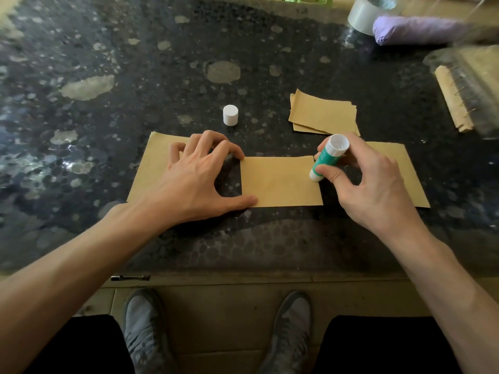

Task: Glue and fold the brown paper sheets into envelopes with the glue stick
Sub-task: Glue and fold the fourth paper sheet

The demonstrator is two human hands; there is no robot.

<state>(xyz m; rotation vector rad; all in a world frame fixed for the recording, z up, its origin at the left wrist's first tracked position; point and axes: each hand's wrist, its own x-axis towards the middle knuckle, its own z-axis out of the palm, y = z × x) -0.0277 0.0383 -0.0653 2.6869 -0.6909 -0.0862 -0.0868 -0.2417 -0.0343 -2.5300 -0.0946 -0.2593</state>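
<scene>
A brown paper sheet (280, 182) lies flat on the dark speckled table, a narrow middle panel between wider ends at left and right. My left hand (197, 179) presses its spread fingertips on the sheet's left part, thumb at the panel's lower left corner. My right hand (370, 184) holds a green and white glue stick (326, 157) tilted, its lower tip at the right edge of the middle panel. The stick's white cap (230, 115) stands apart on the table behind the sheet. A small stack of brown paper pieces (322, 114) lies at the back right.
A clear tape roll (364, 14) and a purple bundle (415, 29) sit at the far right. A clear container (475, 85) over a light wooden strip (451, 98) stands at the right edge. A small dark metal item (131, 278) lies on the table's front edge.
</scene>
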